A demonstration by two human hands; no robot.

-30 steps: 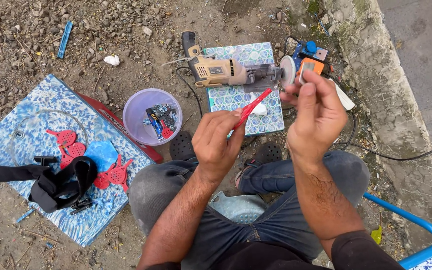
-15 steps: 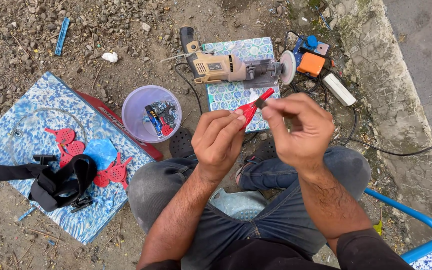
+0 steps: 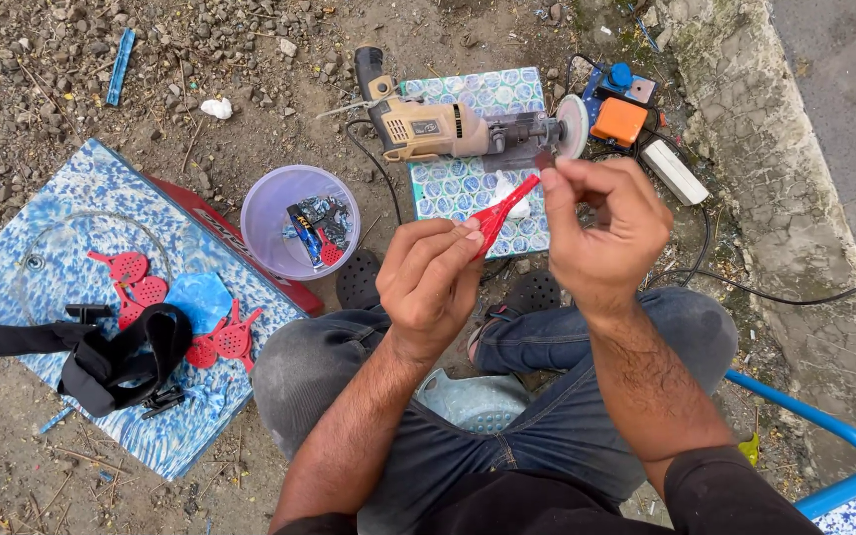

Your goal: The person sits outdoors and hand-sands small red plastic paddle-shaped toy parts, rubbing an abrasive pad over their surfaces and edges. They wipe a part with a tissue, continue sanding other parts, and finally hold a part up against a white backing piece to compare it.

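While both hands pinch red piece, drill near

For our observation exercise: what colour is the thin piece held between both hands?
Red: the thin piece shows best in the head view.

we count two hands, left and right, one red plastic piece between them, one drill, one purple bowl, two patterned tiles.
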